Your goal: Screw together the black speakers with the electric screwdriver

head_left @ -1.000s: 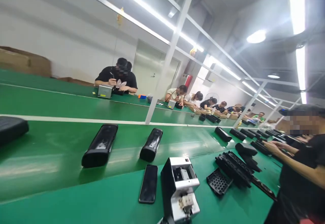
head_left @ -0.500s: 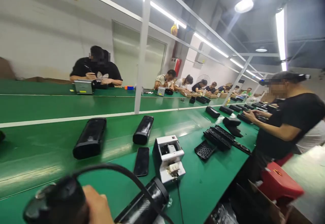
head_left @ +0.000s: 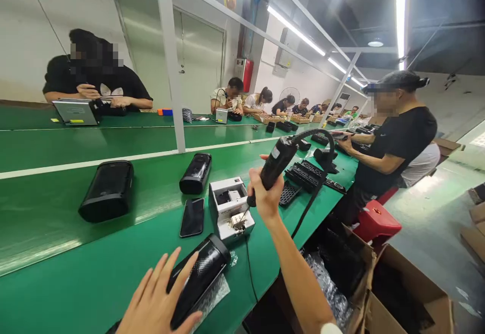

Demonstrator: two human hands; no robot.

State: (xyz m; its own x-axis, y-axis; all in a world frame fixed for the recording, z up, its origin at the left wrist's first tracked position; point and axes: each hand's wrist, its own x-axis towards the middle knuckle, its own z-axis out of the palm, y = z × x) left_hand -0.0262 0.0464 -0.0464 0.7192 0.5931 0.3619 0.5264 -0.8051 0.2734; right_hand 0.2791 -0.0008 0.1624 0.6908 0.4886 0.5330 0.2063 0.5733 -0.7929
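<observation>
My right hand [head_left: 267, 195] grips a black electric screwdriver [head_left: 278, 162] with a thick dark cable looping off its top. Its thin bit points down into the front of a white screw feeder [head_left: 232, 210], at or very close to the pale pick-up block; contact is hard to tell. Below, my left hand [head_left: 157, 296] is spread with fingers apart, over the near end of a black cylindrical speaker [head_left: 206, 263]. Whether the palm presses on it is hidden. Under the speaker lies a piece of clear bubble wrap [head_left: 214, 296].
A phone [head_left: 192, 218] lies left of the feeder. Two more black speakers [head_left: 108, 190] [head_left: 196, 172] stand behind. Black plastic parts [head_left: 303, 175] lie to the right. A co-worker [head_left: 401, 132] stands there beside a red stool [head_left: 379, 221]. Open cardboard boxes [head_left: 411, 278] sit below the table edge.
The screwdriver has gone from the lower left foreground to the screw feeder, bit downward. My left hand now shows spread over the speaker. The view has shifted rightward and down.
</observation>
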